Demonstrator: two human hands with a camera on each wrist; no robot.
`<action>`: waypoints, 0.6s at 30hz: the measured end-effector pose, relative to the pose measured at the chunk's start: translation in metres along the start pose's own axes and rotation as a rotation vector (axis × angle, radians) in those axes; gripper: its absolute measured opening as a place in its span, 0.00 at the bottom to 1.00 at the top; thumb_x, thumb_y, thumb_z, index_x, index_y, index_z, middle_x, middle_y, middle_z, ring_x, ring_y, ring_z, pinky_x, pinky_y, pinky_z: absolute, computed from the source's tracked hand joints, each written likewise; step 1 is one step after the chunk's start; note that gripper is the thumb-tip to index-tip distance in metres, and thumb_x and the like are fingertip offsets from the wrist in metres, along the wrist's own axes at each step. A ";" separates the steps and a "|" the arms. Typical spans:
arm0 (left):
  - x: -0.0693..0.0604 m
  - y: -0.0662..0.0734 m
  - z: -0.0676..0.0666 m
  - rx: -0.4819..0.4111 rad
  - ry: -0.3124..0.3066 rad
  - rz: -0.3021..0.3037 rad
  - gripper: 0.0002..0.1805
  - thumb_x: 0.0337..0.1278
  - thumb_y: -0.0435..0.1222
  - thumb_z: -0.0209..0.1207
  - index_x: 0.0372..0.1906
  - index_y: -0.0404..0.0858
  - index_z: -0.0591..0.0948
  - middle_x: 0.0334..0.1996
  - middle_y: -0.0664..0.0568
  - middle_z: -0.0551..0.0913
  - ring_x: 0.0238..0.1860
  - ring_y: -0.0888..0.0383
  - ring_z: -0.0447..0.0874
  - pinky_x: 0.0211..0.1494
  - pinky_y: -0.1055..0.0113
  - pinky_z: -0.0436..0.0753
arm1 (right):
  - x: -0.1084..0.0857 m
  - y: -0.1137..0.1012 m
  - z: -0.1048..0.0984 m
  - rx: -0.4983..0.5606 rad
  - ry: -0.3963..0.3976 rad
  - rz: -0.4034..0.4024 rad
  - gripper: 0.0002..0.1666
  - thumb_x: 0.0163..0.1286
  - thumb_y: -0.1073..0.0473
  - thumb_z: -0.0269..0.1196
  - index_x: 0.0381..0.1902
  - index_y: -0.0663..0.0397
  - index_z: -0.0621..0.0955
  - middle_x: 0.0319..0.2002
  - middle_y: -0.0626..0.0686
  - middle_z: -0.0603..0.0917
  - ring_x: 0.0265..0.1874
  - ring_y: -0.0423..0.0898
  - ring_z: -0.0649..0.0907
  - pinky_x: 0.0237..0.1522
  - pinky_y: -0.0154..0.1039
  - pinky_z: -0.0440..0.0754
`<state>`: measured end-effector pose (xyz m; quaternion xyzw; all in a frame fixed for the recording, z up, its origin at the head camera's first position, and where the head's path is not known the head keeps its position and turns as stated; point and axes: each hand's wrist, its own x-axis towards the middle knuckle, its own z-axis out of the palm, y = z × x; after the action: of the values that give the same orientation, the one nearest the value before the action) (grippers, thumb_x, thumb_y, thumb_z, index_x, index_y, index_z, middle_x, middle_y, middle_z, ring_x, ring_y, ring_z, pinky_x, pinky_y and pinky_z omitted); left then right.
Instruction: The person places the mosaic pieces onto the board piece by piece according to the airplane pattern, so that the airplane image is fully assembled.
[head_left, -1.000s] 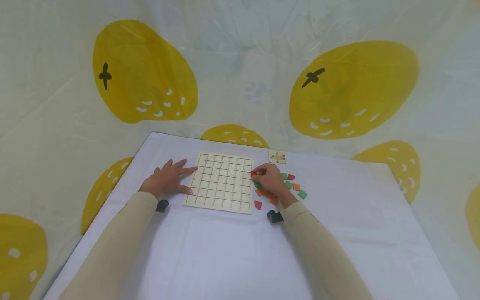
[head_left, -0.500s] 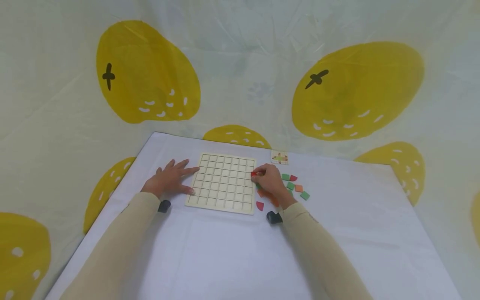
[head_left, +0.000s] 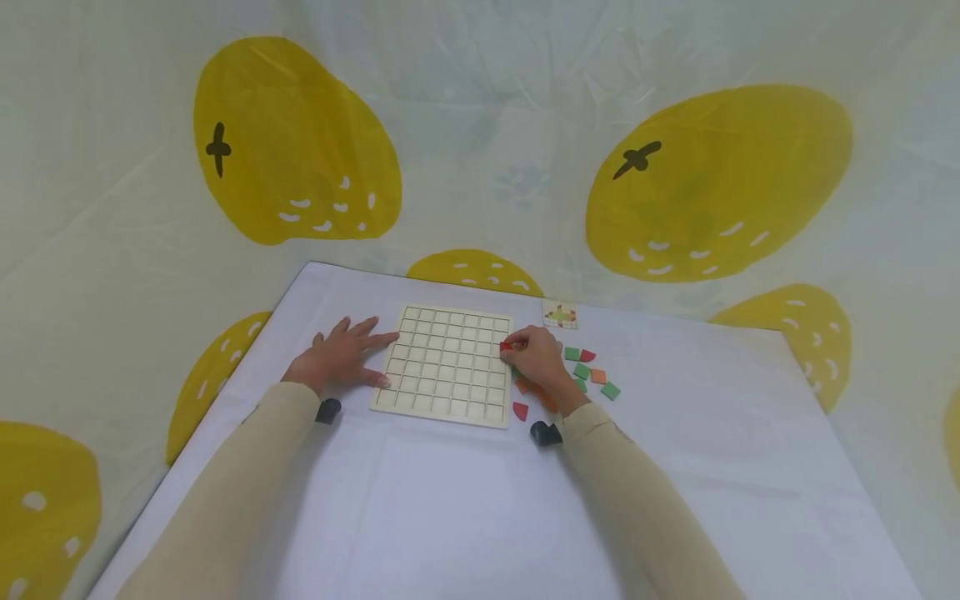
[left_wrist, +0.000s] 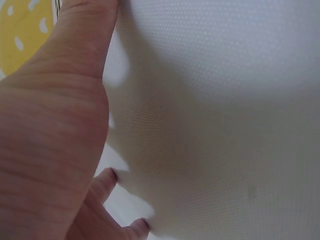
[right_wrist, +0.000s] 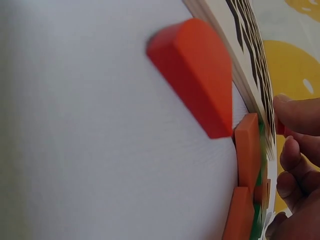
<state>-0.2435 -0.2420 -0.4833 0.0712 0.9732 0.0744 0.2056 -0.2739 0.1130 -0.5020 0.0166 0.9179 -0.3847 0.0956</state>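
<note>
Head view: the left hand grasps nothing; its fingers are spread, with the thumb and one fingertip at the left edge of the grid board, which lies flat on the white tabletop. The right hand pinches a red piece at the board's right-hand border, above mid-height; whether the piece touches the board cannot be told. The step in hand appears to be fitting this piece into a cell, and it is best served by squaring its straight sides to the ridges before any downward pressure. The picture card beyond the right hand seems the natural check for colour and orientation. Left wrist view: palm and extended fingers are seen close over the cloth; how firmly they bear on the board is not shown, though light, steady contact should suffice to keep it from sliding. Right wrist view: thumb and finger meet on the red piece, of which only a sliver shows, so its rounded corner cannot be located. A loose red quarter-round and several orange pieces lie just beside the board; a raised wrist would avoid brushing them.
</note>
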 end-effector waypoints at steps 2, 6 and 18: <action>0.000 0.000 0.000 0.000 0.000 0.004 0.54 0.47 0.71 0.66 0.81 0.70 0.57 0.87 0.48 0.46 0.83 0.26 0.38 0.74 0.18 0.49 | 0.001 -0.001 0.001 -0.005 0.004 -0.001 0.16 0.68 0.53 0.73 0.51 0.50 0.87 0.47 0.53 0.84 0.53 0.53 0.75 0.64 0.55 0.70; 0.000 0.001 -0.001 -0.001 -0.005 -0.005 0.54 0.48 0.70 0.67 0.81 0.71 0.57 0.87 0.49 0.45 0.84 0.27 0.37 0.75 0.19 0.49 | 0.002 -0.002 0.002 -0.022 0.010 -0.010 0.16 0.68 0.52 0.72 0.51 0.50 0.86 0.46 0.53 0.84 0.52 0.53 0.76 0.69 0.58 0.66; -0.002 0.004 -0.001 -0.014 0.001 -0.012 0.54 0.47 0.69 0.68 0.81 0.70 0.58 0.87 0.48 0.45 0.84 0.27 0.37 0.75 0.18 0.47 | -0.002 -0.006 0.004 -0.001 -0.002 0.008 0.16 0.68 0.52 0.72 0.51 0.50 0.87 0.46 0.53 0.84 0.53 0.53 0.75 0.67 0.56 0.67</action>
<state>-0.2413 -0.2387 -0.4809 0.0637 0.9731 0.0799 0.2063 -0.2723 0.1060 -0.5007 0.0198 0.9180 -0.3839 0.0979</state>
